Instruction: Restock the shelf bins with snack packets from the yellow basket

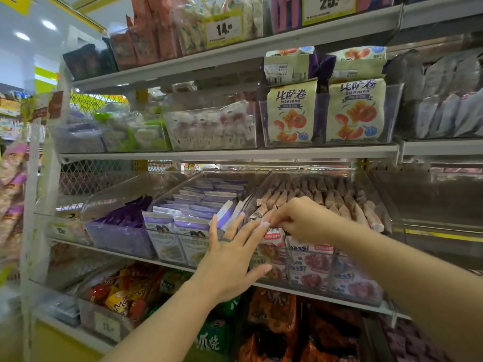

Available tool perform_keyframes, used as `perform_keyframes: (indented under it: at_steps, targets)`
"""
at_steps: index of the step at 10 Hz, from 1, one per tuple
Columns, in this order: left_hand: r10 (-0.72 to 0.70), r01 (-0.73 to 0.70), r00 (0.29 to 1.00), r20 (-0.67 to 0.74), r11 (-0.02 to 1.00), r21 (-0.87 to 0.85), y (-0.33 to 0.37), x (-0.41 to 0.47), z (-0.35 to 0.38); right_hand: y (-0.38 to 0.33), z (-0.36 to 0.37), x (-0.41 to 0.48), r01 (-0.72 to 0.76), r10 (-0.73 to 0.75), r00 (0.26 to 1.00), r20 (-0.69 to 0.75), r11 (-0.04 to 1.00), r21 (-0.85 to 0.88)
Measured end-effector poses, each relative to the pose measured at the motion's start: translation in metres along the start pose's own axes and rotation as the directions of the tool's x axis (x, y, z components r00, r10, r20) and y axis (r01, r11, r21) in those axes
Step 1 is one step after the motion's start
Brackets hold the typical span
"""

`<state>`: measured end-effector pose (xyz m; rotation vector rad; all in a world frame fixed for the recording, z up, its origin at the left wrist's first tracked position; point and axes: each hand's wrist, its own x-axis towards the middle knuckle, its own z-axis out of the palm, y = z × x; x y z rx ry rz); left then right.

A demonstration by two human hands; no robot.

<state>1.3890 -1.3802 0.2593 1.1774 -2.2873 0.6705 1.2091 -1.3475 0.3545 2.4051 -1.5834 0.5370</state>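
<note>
So both hands are up at the middle shelf [326, 296]. The right hand [300, 218] has its fingers and thumb pinched together on the top edge of a red and white snack packet [273, 237], which stands upright in the front row of a clear bin [347, 280] full of the same kind. The left hand [230, 259] is spread out, fingers straight and apart, laid flat against the front of that bin just left of the packet. Right next door is a bin of purple and white packets [198, 202], touching its side.
</note>
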Motion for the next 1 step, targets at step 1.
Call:
perform_keyframes:
  at_steps: [1]
  targets:
    - [-0.115, 0.098, 0.986, -0.117, 0.985, -0.143, -0.0032, 0.008, -0.0248, 0.0025, -0.0245, -0.0118, -0.004, 0.02, 0.993, -0.116, 0.99, 0.141]
